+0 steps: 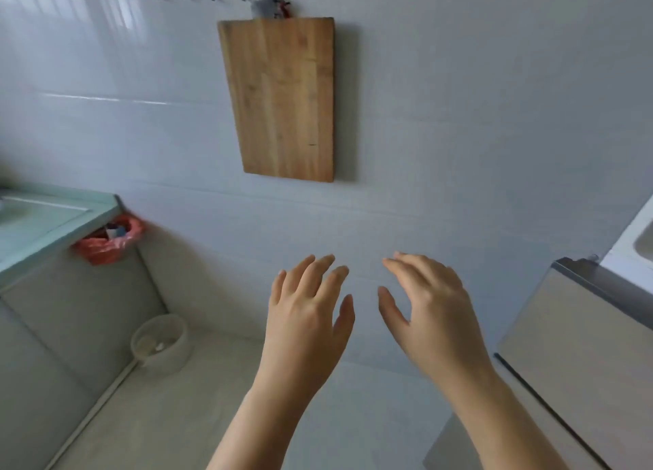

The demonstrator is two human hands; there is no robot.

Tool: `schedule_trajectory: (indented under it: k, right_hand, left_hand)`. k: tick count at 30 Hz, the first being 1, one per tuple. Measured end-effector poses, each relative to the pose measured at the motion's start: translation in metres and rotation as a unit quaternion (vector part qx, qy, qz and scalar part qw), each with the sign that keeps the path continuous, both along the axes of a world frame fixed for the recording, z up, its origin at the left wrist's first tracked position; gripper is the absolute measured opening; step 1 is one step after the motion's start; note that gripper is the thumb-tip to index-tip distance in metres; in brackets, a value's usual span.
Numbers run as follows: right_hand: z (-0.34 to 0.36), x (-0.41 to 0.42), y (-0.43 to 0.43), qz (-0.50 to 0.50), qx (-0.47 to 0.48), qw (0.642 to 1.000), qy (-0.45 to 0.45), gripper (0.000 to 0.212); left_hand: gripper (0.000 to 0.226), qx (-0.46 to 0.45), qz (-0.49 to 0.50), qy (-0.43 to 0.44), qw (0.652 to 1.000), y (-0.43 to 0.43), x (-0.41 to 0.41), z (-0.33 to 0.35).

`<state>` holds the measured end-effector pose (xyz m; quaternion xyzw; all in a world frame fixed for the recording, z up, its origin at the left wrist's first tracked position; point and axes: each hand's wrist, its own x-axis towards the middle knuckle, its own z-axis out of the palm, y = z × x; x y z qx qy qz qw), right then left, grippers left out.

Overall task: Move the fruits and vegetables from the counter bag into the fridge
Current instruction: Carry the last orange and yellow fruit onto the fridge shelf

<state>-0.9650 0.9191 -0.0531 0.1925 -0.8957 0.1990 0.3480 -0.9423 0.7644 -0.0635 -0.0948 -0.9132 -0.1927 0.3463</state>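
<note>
Released and empty, left hand (307, 314) and right hand (431, 310) hover between counter edge (67, 231) and fridge (572, 346).

Pale green worktop (53, 222) sits at your left. A red plastic bag (109, 240) hangs just under the worktop's near corner, touching its edge. Beige tiled floor (176, 416) lies below the worktop. One round white basin (159, 342) stands on it, beneath that corner.

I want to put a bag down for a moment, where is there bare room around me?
Bare floor runs from the white basket to the beige appliance. The near corner of the teal counter shows bare top. Crowded: the counter's end, where a red bag hangs above the basket.
</note>
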Motion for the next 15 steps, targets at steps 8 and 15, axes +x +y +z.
schedule_trajectory:
  k: [8, 15]
  right_hand:
    - [-0.003, 0.067, -0.228, 0.175, -0.018, 0.984, 0.001, 0.039]
    - [-0.020, 0.157, -0.417, 0.317, -0.034, 0.947, -0.039, 0.041]
  left_hand:
    - [0.031, 0.018, 0.189, 0.003, 0.982, -0.202, 0.118, -0.004]
    - [0.035, 0.011, 0.341, -0.009, 0.940, -0.366, 0.248, -0.017]
